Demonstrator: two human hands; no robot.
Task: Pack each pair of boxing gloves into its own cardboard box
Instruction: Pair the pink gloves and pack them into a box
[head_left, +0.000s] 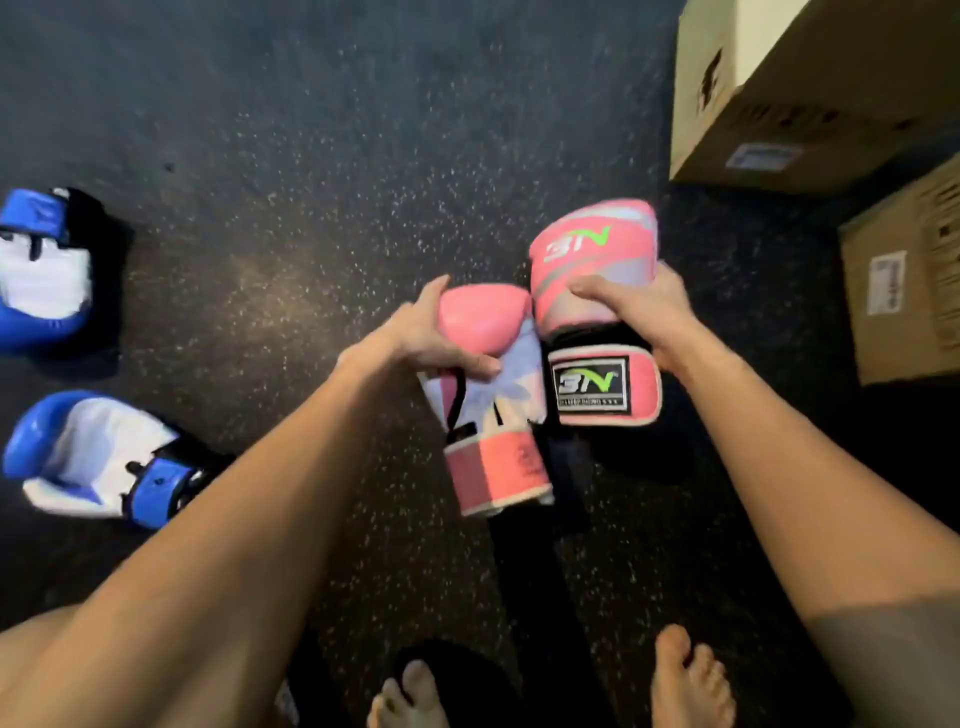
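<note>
I hold two pink boxing gloves side by side above the dark speckled floor. My left hand (423, 340) grips the left pink glove (488, 400) around its thumb, palm side up, cuff toward me. My right hand (641, 312) grips the right pink glove (595, 270), whose back shows a green and white logo; its cuff patch faces me. Two blue and white gloves lie on the floor at the far left, one higher (44, 270) and one lower (98, 460). Two cardboard boxes stand at the right, a large one (810, 93) and a smaller one (904, 296).
My bare feet (691, 680) show at the bottom edge, with a dark strip on the floor running between them up toward the pink gloves. The rubber floor (311, 182) stretches between the blue gloves and the boxes.
</note>
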